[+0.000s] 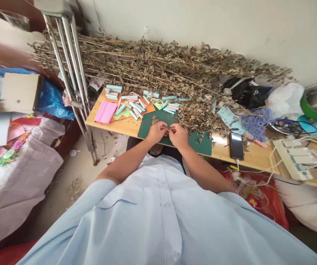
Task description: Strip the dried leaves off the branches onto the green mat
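Note:
Both hands meet over the dark green mat [147, 123] at the table's front edge. My left hand [157, 132] has its fingers pinched together, almost touching those of my right hand [178, 134], which are pinched too. Whatever lies between the fingertips is too small to make out. Just right of my right hand, a heap of dry, crumpled leaves [195, 117] covers part of the mat. A small tuft of dried plant [155, 119] rests behind my left hand. Rolled paper tubes [137, 106] in pale blue and pink lie at the left beside a pink paper stack [106, 112].
Long dried leafy stalks [152, 62] are piled along the wall. On the right are a charging phone [236, 145], purple yarn [256, 120] and a power strip [293, 158] with trailing cables. A metal crutch [75, 81] leans at the table's left end.

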A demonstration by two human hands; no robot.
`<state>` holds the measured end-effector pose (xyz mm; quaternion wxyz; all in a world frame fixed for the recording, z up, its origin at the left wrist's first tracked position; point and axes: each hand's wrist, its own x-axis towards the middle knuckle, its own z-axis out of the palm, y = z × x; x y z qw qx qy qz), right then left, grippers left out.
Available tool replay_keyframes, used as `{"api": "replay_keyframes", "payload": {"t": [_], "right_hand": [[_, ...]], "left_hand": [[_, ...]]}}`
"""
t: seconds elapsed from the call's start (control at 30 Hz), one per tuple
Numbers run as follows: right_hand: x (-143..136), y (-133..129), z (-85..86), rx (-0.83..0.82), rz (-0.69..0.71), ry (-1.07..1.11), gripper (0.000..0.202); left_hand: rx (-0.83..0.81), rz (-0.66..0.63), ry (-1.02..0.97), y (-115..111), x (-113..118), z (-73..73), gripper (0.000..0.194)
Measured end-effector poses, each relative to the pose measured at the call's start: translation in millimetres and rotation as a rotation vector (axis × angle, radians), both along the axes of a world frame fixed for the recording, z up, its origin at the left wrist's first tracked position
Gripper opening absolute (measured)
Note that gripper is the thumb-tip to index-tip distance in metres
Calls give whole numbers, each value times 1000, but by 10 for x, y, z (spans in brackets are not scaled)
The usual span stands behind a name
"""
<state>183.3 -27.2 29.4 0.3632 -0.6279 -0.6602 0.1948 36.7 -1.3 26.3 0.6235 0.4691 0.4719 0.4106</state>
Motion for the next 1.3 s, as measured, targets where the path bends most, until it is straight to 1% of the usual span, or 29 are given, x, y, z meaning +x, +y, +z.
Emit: {"api": "replay_keyframes", "payload": {"t": [0.13, 0.23, 0.33, 0.47, 0.57, 0.8, 0.93, 1.03, 1.13, 1.3], "right_hand": [[-13, 13, -14, -5, -10, -20, 22], [-26, 25, -6, -5, -25, -33, 23], [-35, 31, 20, -1, -31, -32, 23], [-32, 22, 46, -4, -13, -14, 24], [-16, 20, 25, -11, -5, 22, 26], [52, 62, -60, -94, -69, 182, 27], [65, 50, -12, -51, -62, 85, 26], [62, 24, 49, -5, 20, -38, 26], [73, 3, 96, 5, 105, -133, 28], [108, -11, 152, -6, 177, -217, 32]], "left_hand": [[55, -19, 20, 1, -7, -91, 15], [125, -45, 7, 12, -27, -174, 26], [193, -37, 41, 15, -39, -227, 37], [124, -11, -6, -4, -26, -211, 35], [76, -10, -11, -17, -14, -173, 34], [23, -30, -29, -15, -7, -129, 29], [-12, -38, -30, -13, -3, -100, 28], [2, -53, -18, -15, -7, -85, 30], [22, -64, 6, -19, -15, -83, 33], [51, -79, -2, -19, -20, -115, 35]]}}
